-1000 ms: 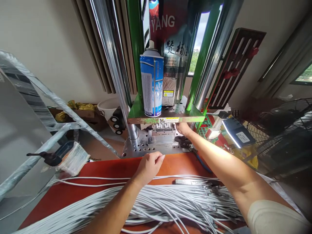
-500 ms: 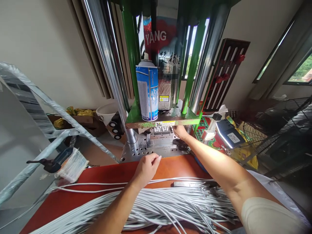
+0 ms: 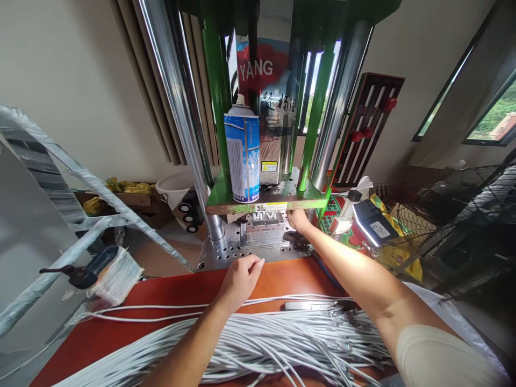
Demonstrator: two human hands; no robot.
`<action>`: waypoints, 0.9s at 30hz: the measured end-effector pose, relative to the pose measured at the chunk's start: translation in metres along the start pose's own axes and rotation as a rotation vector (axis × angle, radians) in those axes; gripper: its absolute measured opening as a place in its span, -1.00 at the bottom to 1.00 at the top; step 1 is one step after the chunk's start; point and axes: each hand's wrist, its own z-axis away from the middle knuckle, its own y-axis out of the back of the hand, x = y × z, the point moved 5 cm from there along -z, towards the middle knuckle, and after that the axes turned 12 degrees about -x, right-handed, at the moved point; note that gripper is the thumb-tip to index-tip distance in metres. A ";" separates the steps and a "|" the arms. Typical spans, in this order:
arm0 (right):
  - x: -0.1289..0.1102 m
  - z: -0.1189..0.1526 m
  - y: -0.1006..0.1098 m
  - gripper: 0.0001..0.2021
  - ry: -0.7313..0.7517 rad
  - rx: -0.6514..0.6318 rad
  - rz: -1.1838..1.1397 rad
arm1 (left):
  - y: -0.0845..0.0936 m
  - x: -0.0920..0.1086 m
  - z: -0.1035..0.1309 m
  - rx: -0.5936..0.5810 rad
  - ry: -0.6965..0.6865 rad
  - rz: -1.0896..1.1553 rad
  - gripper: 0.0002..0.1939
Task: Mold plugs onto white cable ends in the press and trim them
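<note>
My left hand [image 3: 242,275] is closed in a loose fist over the front of the red-brown tabletop [image 3: 169,287]. Its thumb lies against the curled index finger, and nothing shows in it. Beneath the green press plate [image 3: 298,202], my right hand [image 3: 298,220] is at the right side of a metal mould block [image 3: 264,232]. Its fingers are curled, their tips hidden, and I cannot make out what they hold. Small pale pieces [image 3: 266,216] sit in a row on top of the mould. The mould rests on a steel bed [image 3: 226,248] with drilled holes.
A blue spray can [image 3: 242,156] stands on the green plate, between steel columns [image 3: 179,102]. Many white cables [image 3: 258,344] with metal ends lie across the near tabletop. A plastic-wrapped ladder frame [image 3: 121,199] is at left. A red and green control panel [image 3: 332,212] is right of the press.
The view has shifted slightly, so the press appears a little lower and further left. Both hands keep nearly the same place and pose.
</note>
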 end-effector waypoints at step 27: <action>-0.028 0.157 0.046 -0.59 -0.094 0.363 -0.284 | 0.008 0.004 -0.001 0.121 -0.067 0.008 -0.59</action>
